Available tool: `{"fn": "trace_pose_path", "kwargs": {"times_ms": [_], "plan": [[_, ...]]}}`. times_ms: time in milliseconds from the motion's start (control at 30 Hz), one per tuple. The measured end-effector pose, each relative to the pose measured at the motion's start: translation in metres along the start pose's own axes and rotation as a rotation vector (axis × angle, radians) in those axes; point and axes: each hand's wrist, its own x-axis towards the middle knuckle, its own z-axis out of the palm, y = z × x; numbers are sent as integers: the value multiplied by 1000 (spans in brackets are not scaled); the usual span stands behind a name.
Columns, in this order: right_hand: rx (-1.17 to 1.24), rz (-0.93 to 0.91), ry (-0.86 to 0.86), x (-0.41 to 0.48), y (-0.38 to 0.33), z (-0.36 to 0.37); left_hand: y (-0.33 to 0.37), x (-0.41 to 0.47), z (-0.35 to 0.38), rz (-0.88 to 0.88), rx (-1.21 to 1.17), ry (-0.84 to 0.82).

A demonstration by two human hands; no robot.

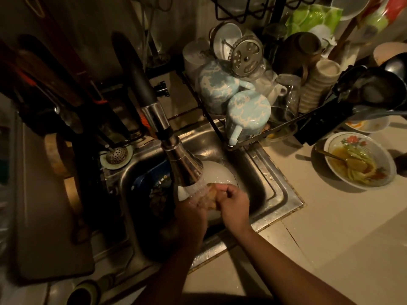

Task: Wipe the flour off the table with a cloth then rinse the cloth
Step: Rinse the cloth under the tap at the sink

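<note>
Both hands were clamped on one small tan cloth [211, 198], left hand [191, 213] beneath, right hand [235, 202] pinching from above, right under the faucet head [185, 167] with water streaming over it. They worked above one white plate [214, 172] in the steel sink [273, 190]. Two blue marbled mugs [247, 111] sat upturned in the rack, and one bowl of leftovers [359, 160] waited on the counter.
</note>
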Motion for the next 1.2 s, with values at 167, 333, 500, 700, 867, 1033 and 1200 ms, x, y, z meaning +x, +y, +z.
{"fn": "trace_pose_path", "kwargs": {"times_ms": [167,333,500,700,867,1033,1200], "plan": [[-25,-53,-46,-20,-8,14,18,5,-12,24,101,245],[-59,-65,45,7,-12,9,26,-9,-3,-37,90,225],[-173,-122,-115,-9,-11,9,25,1,-12,-75,7,314],[57,-159,-338,-27,-19,-9,20,6,-18,-9,45,220],[-69,-222,-343,-18,-8,-15,9,15,-25,-18,-1,76],[-60,-273,-216,6,-12,-17,15,3,-27,-60,-259,-89],[-22,-287,-273,-3,-16,-6,20,1,-23,-26,-173,30]]}}
